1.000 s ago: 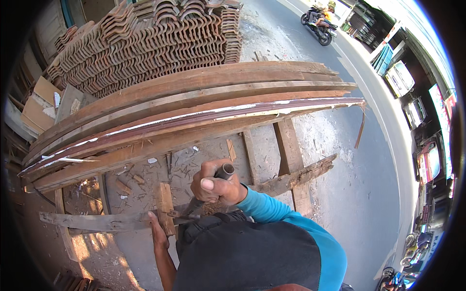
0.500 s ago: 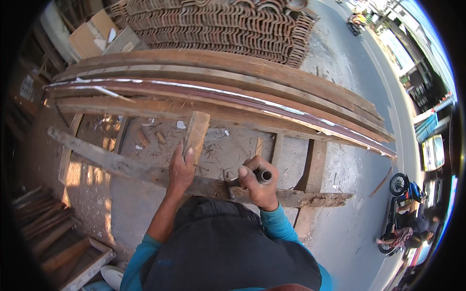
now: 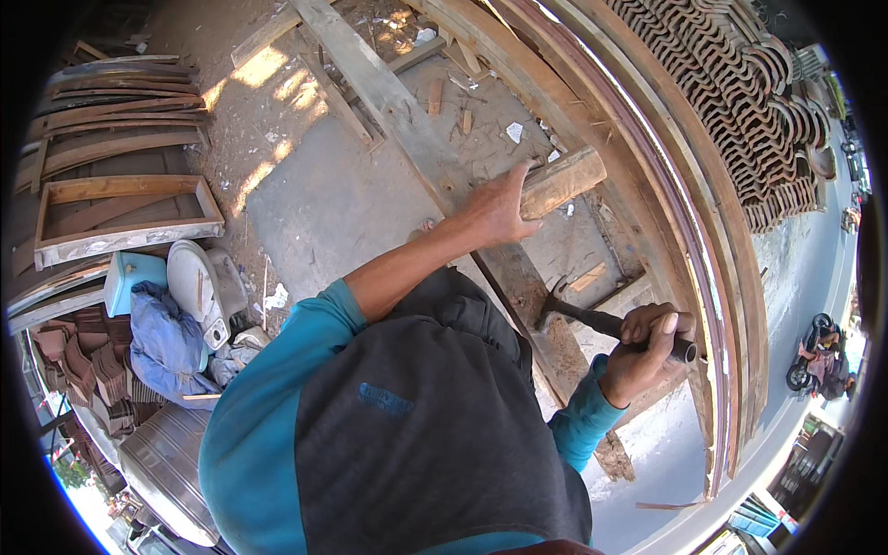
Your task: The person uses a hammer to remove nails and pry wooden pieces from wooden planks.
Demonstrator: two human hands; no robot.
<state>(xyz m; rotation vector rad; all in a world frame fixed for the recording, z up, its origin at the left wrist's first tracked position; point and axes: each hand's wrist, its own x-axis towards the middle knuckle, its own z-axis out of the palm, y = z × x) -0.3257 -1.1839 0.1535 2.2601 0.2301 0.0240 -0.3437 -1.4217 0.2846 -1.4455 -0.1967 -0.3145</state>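
My left hand (image 3: 497,205) is closed round the near end of a short, thick wooden block (image 3: 569,179), its thumb on one side and fingers on the other. The block's far end reaches toward the stacked beams. My right hand (image 3: 655,344) grips the dark handle of a claw hammer (image 3: 601,321), close to its butt end. The hammer's head hangs over a long weathered plank (image 3: 407,125) that runs under my left arm; I cannot tell whether it touches the wood.
Long wooden beams (image 3: 731,268) lie side by side past the block. Curved roof tiles (image 3: 740,102) are stacked beyond them. On the left are a wooden frame (image 3: 129,199), a white toilet (image 3: 199,282) and a blue cloth (image 3: 166,338). A motorbike (image 3: 814,356) is on the road.
The whole view has swung round to the left, bringing the frame and toilet into sight. Both hands keep their holds; the hammer's handle now shows lengthwise.
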